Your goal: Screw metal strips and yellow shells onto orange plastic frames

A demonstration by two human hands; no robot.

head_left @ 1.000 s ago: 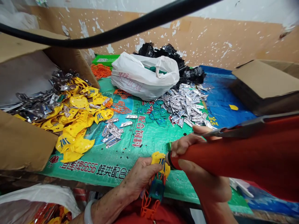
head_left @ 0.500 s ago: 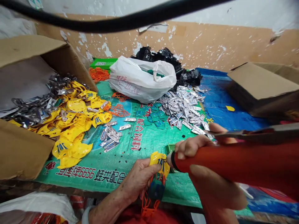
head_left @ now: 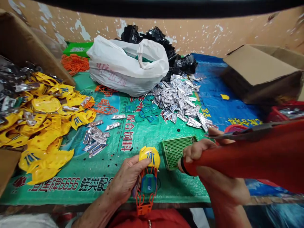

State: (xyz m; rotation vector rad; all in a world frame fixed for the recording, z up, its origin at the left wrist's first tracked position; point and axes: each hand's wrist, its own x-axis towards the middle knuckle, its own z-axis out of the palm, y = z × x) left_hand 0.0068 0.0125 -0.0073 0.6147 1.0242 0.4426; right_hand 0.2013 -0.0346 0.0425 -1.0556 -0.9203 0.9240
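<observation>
My left hand (head_left: 130,177) grips a toy vehicle body near the front edge of the table, its thumb on the yellow shell (head_left: 149,154). Below that shell are an orange frame (head_left: 144,207) and a blue-green part (head_left: 149,183). My right hand (head_left: 213,171) is wrapped round a red power tool (head_left: 247,158) with a black collar. The tool's front end is over the green mesh basket (head_left: 175,150), apart from the toy; small bits inside the basket are too small to tell.
Yellow shells (head_left: 45,126) and silvery parts lie at left. Behind are a white plastic bag (head_left: 128,66), black parts (head_left: 154,41) and a pile of silver pieces (head_left: 180,98). An open cardboard box (head_left: 256,69) stands at right, with a red basket (head_left: 282,109) nearby.
The view has tilted down and shifted. The tool's tip has moved from the yellow shell over to the green basket, and the toy now shows more of its top.
</observation>
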